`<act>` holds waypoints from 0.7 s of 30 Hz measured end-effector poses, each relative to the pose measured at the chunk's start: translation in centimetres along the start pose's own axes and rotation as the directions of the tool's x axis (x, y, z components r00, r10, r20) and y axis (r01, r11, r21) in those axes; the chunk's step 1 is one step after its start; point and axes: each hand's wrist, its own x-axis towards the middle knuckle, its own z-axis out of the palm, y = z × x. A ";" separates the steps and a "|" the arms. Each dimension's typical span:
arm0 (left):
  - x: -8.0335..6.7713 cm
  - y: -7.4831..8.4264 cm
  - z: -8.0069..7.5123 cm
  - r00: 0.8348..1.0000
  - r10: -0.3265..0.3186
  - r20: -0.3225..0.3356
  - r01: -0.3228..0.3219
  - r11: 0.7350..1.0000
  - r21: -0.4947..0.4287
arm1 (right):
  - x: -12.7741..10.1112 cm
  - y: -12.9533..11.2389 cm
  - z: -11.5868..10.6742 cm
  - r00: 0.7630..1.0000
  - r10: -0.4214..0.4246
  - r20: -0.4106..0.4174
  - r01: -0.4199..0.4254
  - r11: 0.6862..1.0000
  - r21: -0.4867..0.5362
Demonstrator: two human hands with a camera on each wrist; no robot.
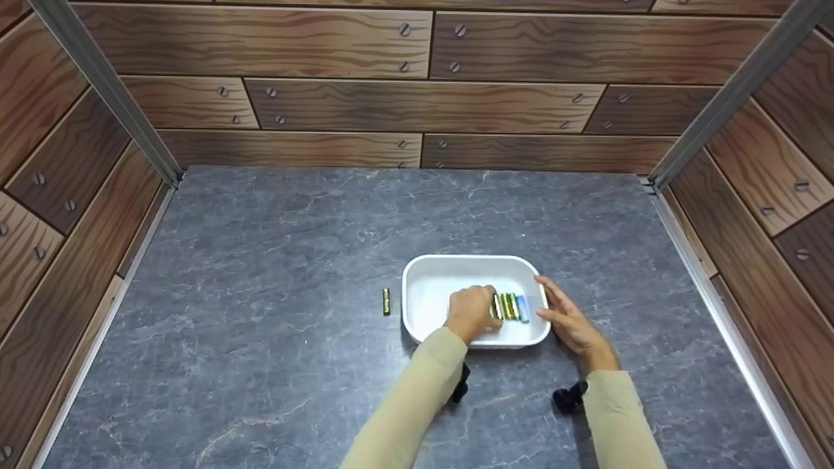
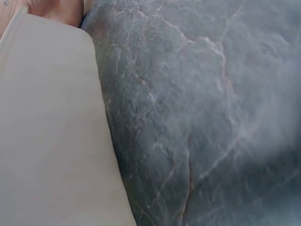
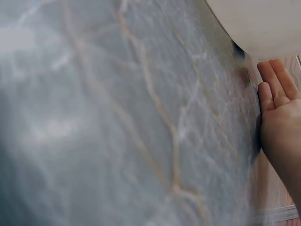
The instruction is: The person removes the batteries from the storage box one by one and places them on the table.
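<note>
While my left hand (image 1: 470, 313) curls inside the white tray (image 1: 430, 277), fingertips on the row of batteries (image 1: 510, 306), my right hand (image 1: 568, 319) lies open, fingers straight against the tray's right rim.

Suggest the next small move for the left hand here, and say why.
Probably let go and reach left for the lone battery on the table: the left hand is at the row of batteries inside the white tray, which the right hand steadies.
</note>
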 end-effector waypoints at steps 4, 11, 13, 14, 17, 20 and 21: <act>0.1 -0.3 -0.5 1.000 -0.006 0.018 0.006 0.999 -0.040 | 0.1 -0.1 0.0 1.000 0.015 -0.021 -0.015 1.000 -0.016; 0.0 -1.1 -1.2 1.000 0.018 0.003 -0.018 0.998 -0.056 | 0.1 -0.2 0.1 0.999 0.033 -0.028 -0.033 0.999 -0.013; -0.1 -1.3 -1.5 0.999 0.034 -0.013 -0.035 0.998 -0.057 | 0.1 -0.2 0.1 0.999 0.033 -0.022 -0.033 0.999 -0.010; -0.2 -1.4 -1.6 0.999 0.041 -0.022 -0.042 0.997 -0.058 | 0.1 -0.1 0.1 0.999 0.034 -0.022 -0.034 0.999 -0.011; -0.3 -1.7 -1.9 0.997 0.060 -0.040 -0.062 0.995 -0.075 | 0.1 -0.1 0.1 0.999 0.038 -0.030 -0.039 0.999 -0.014; -0.5 -1.9 -2.3 0.996 0.071 -0.056 -0.077 0.993 -0.094 | 0.1 -0.2 0.2 0.998 0.044 -0.039 -0.045 0.999 -0.023; -0.5 -1.9 -2.4 0.995 0.075 -0.059 -0.080 0.991 -0.102 | 0.1 -0.2 0.2 0.998 0.045 -0.041 -0.046 0.999 -0.023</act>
